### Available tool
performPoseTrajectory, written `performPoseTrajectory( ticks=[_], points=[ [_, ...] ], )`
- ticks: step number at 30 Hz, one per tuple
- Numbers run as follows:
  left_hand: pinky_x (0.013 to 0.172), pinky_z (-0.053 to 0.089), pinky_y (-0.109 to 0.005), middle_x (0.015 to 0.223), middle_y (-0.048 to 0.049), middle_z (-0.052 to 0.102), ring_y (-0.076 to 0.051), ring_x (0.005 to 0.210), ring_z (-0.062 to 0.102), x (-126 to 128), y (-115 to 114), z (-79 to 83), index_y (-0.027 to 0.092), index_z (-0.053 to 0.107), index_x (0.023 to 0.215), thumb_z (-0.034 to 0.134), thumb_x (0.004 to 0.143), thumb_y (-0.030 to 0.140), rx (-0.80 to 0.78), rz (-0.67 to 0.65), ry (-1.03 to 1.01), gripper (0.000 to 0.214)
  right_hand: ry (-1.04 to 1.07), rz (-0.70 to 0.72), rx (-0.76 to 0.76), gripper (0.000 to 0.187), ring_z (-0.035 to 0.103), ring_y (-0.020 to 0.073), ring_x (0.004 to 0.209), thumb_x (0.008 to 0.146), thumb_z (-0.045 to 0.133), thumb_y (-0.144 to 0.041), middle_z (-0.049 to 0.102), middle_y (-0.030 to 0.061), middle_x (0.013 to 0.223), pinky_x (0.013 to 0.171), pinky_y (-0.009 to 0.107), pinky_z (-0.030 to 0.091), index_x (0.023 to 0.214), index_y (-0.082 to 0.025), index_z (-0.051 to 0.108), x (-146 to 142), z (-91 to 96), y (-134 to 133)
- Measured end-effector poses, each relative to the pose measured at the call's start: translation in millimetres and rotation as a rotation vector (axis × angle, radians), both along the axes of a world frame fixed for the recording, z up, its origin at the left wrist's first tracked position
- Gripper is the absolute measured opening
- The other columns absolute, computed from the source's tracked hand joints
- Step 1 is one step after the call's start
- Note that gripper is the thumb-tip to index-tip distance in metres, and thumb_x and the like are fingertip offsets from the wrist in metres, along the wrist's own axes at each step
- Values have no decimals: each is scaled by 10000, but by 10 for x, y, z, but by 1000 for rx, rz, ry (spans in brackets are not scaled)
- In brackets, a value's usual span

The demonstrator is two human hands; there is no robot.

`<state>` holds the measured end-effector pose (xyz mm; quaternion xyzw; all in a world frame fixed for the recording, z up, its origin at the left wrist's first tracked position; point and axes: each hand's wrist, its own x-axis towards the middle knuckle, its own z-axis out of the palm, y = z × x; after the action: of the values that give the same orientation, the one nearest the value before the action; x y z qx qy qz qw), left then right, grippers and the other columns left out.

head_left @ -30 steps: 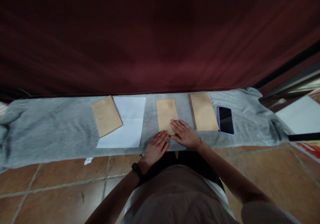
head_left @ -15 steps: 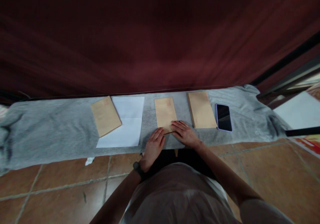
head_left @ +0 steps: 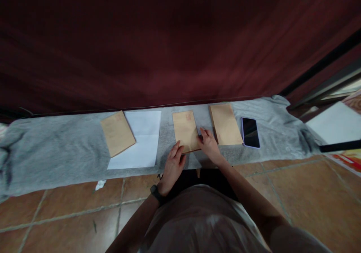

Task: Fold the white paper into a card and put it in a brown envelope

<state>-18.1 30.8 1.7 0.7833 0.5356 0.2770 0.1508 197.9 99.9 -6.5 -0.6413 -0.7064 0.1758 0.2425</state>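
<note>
A tan paper envelope (head_left: 186, 127) with a small reddish print in its upper right corner lies in front of me on a grey cloth. My left hand (head_left: 174, 164) rests at the lower left corner, its fingers stretched onto the paper. At the right edge, my right hand (head_left: 209, 144) has its fingers bent, thumb and forefinger gripping the side of the envelope. Just beyond that hand is a stack of tan envelopes (head_left: 227, 125). To the left, another tan envelope or small stack (head_left: 117, 132) lies askew, partly over a white paper sheet (head_left: 146, 138).
A phone (head_left: 251, 132) in a purple case lies right of the stack. The grey cloth (head_left: 62, 151) covers a long narrow surface against a dark red hanging fabric (head_left: 175, 50). A white scrap (head_left: 100, 184) is on the tiled floor (head_left: 67, 223).
My right hand has shifted from lying flat on the envelope's lower right corner to its right edge, with the fingers now bent. My left hand stays at the lower left corner.
</note>
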Motion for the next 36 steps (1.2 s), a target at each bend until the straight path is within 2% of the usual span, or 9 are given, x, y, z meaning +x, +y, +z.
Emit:
performPoseTrajectory(
  ticks=[5, 9, 11, 13, 15, 20, 27, 32, 36],
  points=[
    [1148, 481, -509, 1576, -109, 460, -283, 1426, 485, 9, -6, -13, 242, 517, 1409, 528, 984, 202, -4, 18, 2, 427, 263, -125, -135, 395, 671, 314, 1067, 881, 615, -243, 713, 164, 1120, 969, 435, 534, 1268, -169, 623, -172, -7, 302],
    [1150, 476, -513, 1619, -106, 394, -291, 1455, 448, 15, -22, -26, 258, 483, 1442, 536, 976, 188, 2, 33, -17, 473, 403, -83, -125, 200, 693, 268, 948, 836, 613, -267, 740, 94, 981, 859, 393, 560, 1016, -206, 674, -172, -18, 390],
    [1162, 461, -512, 1666, -111, 295, -302, 1493, 387, 22, -30, -19, 261, 428, 1488, 555, 970, 194, -16, 75, -54, 538, 505, -38, -122, 143, 696, 230, 843, 852, 588, -313, 736, 51, 894, 780, 358, 569, 926, -213, 659, -145, 0, 372],
    [1167, 453, -504, 1699, -121, 189, -317, 1514, 343, 26, -35, -4, 258, 376, 1526, 578, 961, 207, -34, 130, -96, 601, 609, 3, -114, 165, 692, 206, 793, 879, 573, -367, 731, 32, 855, 737, 331, 570, 896, -215, 635, -117, 32, 319],
    [1169, 450, -493, 1707, -125, 147, -321, 1516, 337, 21, -39, 11, 265, 349, 1541, 590, 953, 209, -44, 162, -139, 638, 696, 31, -102, 205, 691, 202, 796, 899, 575, -424, 728, 25, 835, 734, 325, 572, 887, -224, 615, -92, 64, 240],
    [1162, 459, -478, 1652, -111, 306, -285, 1495, 383, -10, -44, 1, 303, 343, 1534, 578, 936, 164, -71, 140, -197, 658, 850, 87, -92, 303, 693, 220, 855, 889, 601, -547, 741, 31, 870, 780, 354, 578, 897, -244, 597, -53, 80, 27],
    [1117, 497, -472, 1413, -110, 582, -265, 1361, 540, -3, 34, -23, 269, 433, 1480, 547, 920, 124, -55, 104, -231, 590, 820, 71, -110, 326, 682, 213, 835, 902, 554, -567, 720, 23, 840, 771, 338, 561, 918, -247, 610, -63, 19, 32],
    [1045, 556, -435, 1383, -113, 578, -263, 1280, 599, 10, 151, -54, 261, 516, 1411, 612, 893, 142, -57, 108, -237, 540, 706, 21, -88, 290, 675, 209, 843, 906, 520, -475, 721, 46, 923, 755, 324, 554, 1000, -226, 635, -73, -34, 90],
    [1082, 534, -472, 1422, -120, 538, -282, 1304, 579, 48, 162, -56, 249, 574, 1348, 636, 895, 163, -22, 115, -158, 465, 587, -36, -69, 356, 677, 257, 945, 890, 535, -366, 705, 92, 1050, 851, 393, 556, 1197, -204, 612, -68, -78, 27]
  ],
)
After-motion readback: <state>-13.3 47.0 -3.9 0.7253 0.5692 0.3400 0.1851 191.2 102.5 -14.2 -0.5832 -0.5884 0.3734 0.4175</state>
